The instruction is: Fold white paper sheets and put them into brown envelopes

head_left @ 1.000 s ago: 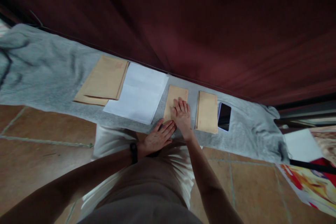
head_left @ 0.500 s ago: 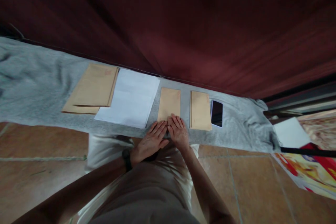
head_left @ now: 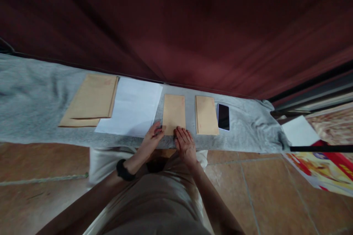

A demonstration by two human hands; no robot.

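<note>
Dark red curtain fills the upper half of the frame, and below it a grey cloth (head_left: 35, 95) runs across a narrow ledge from left to right, with brown floor tiles (head_left: 41, 169) lower down.

On the cloth, at the centre of the frame, lies a small brown envelope (head_left: 173, 113), flat and lengthwise away from the person. The left hand (head_left: 150, 140) sits at its lower left corner, fingers curled loosely with the tips touching the envelope's edge – whether it pinches the paper or only rests on it, I cannot tell. The right hand (head_left: 185, 144) lies flat and spread, fingertips on the envelope's near edge, gripping nothing.

Just right of it is a second small envelope (head_left: 206, 119), then a dark phone (head_left: 223, 116) beside that. Left of centre a white sheet (head_left: 132, 106) lies close by the left hand, and further left a stack of larger brown envelopes (head_left: 91, 99). At the right edge are a white paper (head_left: 299, 131) and a bright printed poster (head_left: 325, 170) on the floor.

To smooth or square the envelope well, I would judge it best to keep the flat palm steady as an anchor – the soft cloth may bunch – and press evenly without nudging the white sheet.
</note>
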